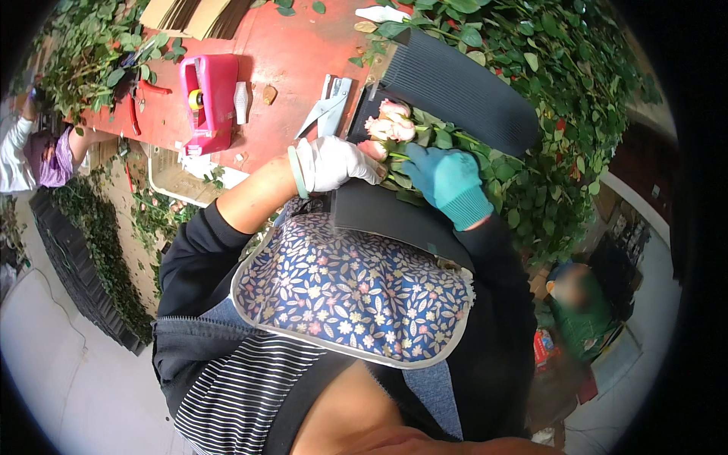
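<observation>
Red desk [280, 68] was strewn with leaves. Pale pink roses [390, 125] were gripped between both hands: left hand [334, 163] fingers curled at the heads, right hand [449, 180] closed around the stems. Heads were best kept level, pressure light; stapler [327, 108] lay just beyond the fingers.

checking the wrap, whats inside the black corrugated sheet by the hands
Pale pink roses with green leaves lie in the black corrugated sheet. The right hand in a blue glove and the left hand in a white glove cover the stems, so their lower ends cannot be seen.
</observation>
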`<state>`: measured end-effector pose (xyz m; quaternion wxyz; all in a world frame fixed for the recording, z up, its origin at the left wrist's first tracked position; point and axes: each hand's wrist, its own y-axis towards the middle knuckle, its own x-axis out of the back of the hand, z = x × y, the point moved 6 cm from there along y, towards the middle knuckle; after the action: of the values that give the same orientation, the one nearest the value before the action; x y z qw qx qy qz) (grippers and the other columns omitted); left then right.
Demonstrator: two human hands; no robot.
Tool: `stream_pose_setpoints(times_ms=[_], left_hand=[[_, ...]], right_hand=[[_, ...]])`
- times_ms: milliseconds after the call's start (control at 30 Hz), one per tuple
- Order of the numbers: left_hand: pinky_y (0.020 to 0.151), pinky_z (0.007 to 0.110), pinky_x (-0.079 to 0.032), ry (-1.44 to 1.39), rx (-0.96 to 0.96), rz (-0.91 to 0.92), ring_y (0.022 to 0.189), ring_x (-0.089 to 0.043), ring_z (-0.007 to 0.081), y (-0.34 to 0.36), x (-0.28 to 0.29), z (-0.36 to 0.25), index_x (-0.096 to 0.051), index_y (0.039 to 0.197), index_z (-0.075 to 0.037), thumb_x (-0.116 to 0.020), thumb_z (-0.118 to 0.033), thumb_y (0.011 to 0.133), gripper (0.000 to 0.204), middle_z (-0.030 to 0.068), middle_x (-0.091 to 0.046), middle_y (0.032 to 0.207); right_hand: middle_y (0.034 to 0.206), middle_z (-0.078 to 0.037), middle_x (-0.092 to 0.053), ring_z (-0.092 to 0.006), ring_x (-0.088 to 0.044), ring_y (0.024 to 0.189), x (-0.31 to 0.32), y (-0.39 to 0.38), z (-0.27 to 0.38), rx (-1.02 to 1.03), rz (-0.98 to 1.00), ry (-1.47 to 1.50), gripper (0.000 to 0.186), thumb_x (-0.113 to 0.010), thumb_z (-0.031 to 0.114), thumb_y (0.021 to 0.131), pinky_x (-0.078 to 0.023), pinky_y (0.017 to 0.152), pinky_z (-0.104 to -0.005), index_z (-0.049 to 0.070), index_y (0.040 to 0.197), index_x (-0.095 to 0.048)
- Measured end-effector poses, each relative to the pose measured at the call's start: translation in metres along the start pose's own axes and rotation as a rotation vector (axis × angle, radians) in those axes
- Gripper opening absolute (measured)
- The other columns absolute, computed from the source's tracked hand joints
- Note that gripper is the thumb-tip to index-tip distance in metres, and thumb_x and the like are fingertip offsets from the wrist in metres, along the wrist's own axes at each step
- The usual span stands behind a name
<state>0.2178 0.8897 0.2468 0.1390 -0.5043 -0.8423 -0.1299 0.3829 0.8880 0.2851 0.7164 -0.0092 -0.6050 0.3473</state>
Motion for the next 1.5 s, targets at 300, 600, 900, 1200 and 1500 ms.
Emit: stream_pose_setpoints(times_ms=[300, 600, 900, 1200, 1500], left_hand=[[0.093, 0.037, -0.054, 0.015, 0.050, 0.090, 0.110, -0.066, 0.0310, 0.005, 0.003, -0.011, -0.072, 0.109, -0.006, -0.060, 0.002, 0.081, 0.032, 0.0147, -0.070, 0.116], [0.087, 0.037, -0.055, 0.081, -0.065, -0.016, 0.105, -0.067, 0.0299, 0.003, 0.012, -0.015, -0.070, 0.112, -0.007, -0.062, 0.001, 0.080, 0.035, 0.0119, -0.069, 0.118], [0.077, 0.037, -0.056, 0.481, 0.017, -0.004, 0.087, -0.069, 0.0274, 0.007, 0.003, -0.015, -0.067, 0.117, -0.010, -0.060, -0.011, 0.082, 0.035, 0.0075, -0.065, 0.118], [0.079, 0.040, -0.056, 0.397, -0.025, -0.049, 0.089, -0.069, 0.0297, -0.002, 0.003, -0.006, -0.069, 0.110, -0.007, -0.054, -0.011, 0.084, 0.031, 0.0104, -0.068, 0.115], [0.072, 0.038, -0.055, 0.403, -0.149, -0.242, 0.088, -0.067, 0.0279, 0.002, 0.009, -0.017, -0.065, 0.114, -0.009, -0.055, -0.015, 0.083, 0.033, 0.0091, -0.064, 0.105]], right_hand=[[0.076, -0.015, -0.069, -0.0328, -0.069, 0.067, -0.040, 0.005, -0.013, -0.042, 0.171, -0.169, 0.021, -0.052, 0.021, 0.090, -0.052, 0.056, -0.0493, 0.008, 0.088, -0.069], [0.079, -0.015, -0.070, -0.0316, -0.070, 0.072, -0.036, 0.007, -0.005, 0.013, 0.202, -0.121, 0.024, -0.050, 0.021, 0.091, -0.054, 0.061, -0.0480, 0.008, 0.088, -0.070], [0.070, -0.010, -0.065, -0.0299, -0.063, 0.057, 0.007, 0.000, -0.007, 0.044, -0.230, -0.044, 0.017, -0.062, 0.028, 0.090, -0.050, 0.051, -0.0429, 0.011, 0.089, -0.063], [0.068, -0.015, -0.064, -0.0350, -0.063, 0.058, -0.003, -0.004, -0.022, -0.095, -0.201, -0.046, 0.032, -0.060, 0.038, 0.093, -0.049, 0.052, -0.0496, 0.010, 0.108, -0.058], [0.063, -0.017, -0.063, -0.0346, -0.063, 0.052, -0.031, 0.006, -0.017, -0.054, 0.007, -0.173, 0.026, -0.060, 0.029, 0.091, -0.049, 0.049, -0.0475, 0.011, 0.111, -0.059]])
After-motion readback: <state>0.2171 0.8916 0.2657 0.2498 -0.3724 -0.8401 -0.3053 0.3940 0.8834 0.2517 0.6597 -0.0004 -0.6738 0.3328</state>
